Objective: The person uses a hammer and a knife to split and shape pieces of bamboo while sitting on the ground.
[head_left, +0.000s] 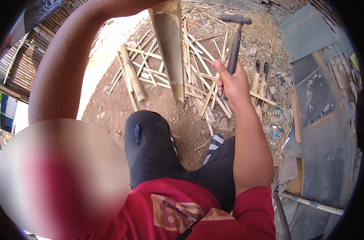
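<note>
My right hand (pixel 234 84) is closed around the dark handle of a hammer (pixel 237 30), with its metal head up and away from me. At the top edge of the view my left hand (pixel 130 5) meets the upper end of a split bamboo piece (pixel 169 48). The fingers there are mostly cut off by the frame, but the hand appears to grip it. The bamboo's hollow inner side faces me, and its lower end hangs or stands in front of my knees; I cannot tell whether it touches the ground.
Many thin bamboo strips (pixel 204 86) lie scattered on the dirt beyond my feet. A thicker bamboo length (pixel 132 74) rests at left. Two dark-tipped bamboo pieces (pixel 260 82) lie at right, beside grey sheets (pixel 324 104) and straw (pixel 266 24). A bamboo-slat wall (pixel 20 60) stands far left.
</note>
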Motion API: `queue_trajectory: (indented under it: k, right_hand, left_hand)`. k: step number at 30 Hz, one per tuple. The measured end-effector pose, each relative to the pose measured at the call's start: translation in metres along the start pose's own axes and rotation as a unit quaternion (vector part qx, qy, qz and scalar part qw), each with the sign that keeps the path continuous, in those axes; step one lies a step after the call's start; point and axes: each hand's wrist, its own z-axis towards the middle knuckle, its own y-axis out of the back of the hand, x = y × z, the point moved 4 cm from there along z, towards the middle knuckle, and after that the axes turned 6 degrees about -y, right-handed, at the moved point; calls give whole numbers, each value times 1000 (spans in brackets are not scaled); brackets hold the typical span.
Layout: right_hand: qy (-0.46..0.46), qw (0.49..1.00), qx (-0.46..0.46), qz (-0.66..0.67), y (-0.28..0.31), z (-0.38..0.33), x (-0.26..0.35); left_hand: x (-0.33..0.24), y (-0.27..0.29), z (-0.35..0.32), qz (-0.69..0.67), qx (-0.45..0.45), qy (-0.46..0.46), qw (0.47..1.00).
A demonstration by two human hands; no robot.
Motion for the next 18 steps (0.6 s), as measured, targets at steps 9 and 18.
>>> queue_trajectory:
  k: [9,18]
  right_hand:
    - [144,987,57,29,-61,13,-3]
    - [192,977,-88,-2,-83,10,6]
  left_hand:
    - [-25,6,-8,-69,-43,-118,990]
    - [-34,12,-37,-100,-156,-98,978]
